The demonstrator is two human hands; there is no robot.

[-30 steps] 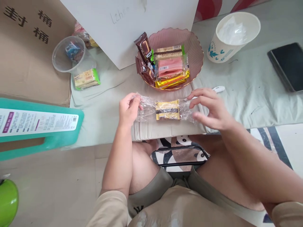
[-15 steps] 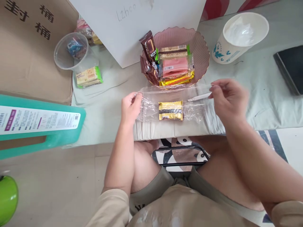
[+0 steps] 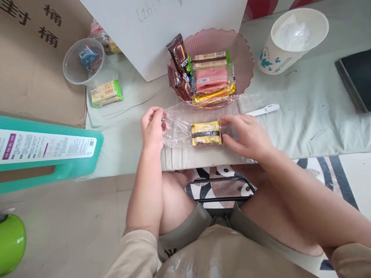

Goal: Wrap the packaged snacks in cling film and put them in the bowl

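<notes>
A yellow snack packet (image 3: 206, 133) with a dark band lies near the table's front edge, among clear plastic film (image 3: 178, 129). My left hand (image 3: 153, 126) pinches the film's left end, fingers closed on it. At the packet's right end is my right hand (image 3: 246, 135), thumb and fingers apart, with the fingertips at the packet's edge. Whether they touch the packet or only the film over it, I cannot tell. Just beyond the right hand lies a slim white tool (image 3: 265, 109), partly hidden by it.
Behind the film stands a pink ribbed bowl (image 3: 245, 65) of wrapped snacks. A paper cup (image 3: 275, 61) and a black flat object (image 3: 356, 81) are to the right. Leftward are a clear plastic cup (image 3: 69, 65), a wafer packet (image 3: 106, 94), a teal container (image 3: 78, 166) and a cardboard box (image 3: 43, 88).
My right hand has let go of the film's right end and moved left and down to the yellow packet. The white tool now shows more fully. My left hand still holds the film.
</notes>
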